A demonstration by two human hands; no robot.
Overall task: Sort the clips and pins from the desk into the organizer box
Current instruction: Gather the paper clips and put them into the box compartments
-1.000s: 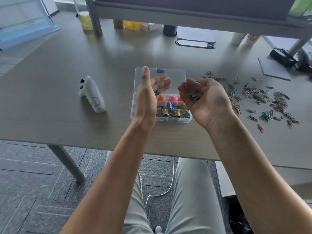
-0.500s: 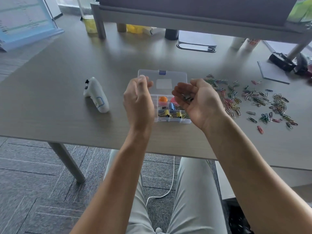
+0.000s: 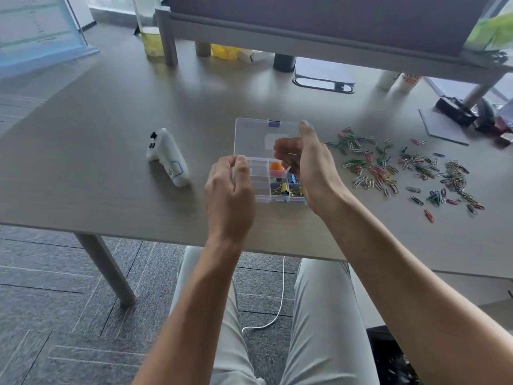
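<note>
Both hands have dropped onto the clear plastic organizer box (image 3: 259, 187) sitting open mid-desk. Left hand (image 3: 229, 195) is gripping its near-left corner; right hand (image 3: 311, 168) is hovering curled over the compartments, contents unclear. Coloured paper clips (image 3: 402, 168) are lying scattered on the grey desk (image 3: 111, 112), right of the box.

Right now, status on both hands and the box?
Left hand curled at the organizer box corner. Right hand over the compartments, pinching something small. Paper clips scattered on desk, unsorted. Nothing blocking.
</note>
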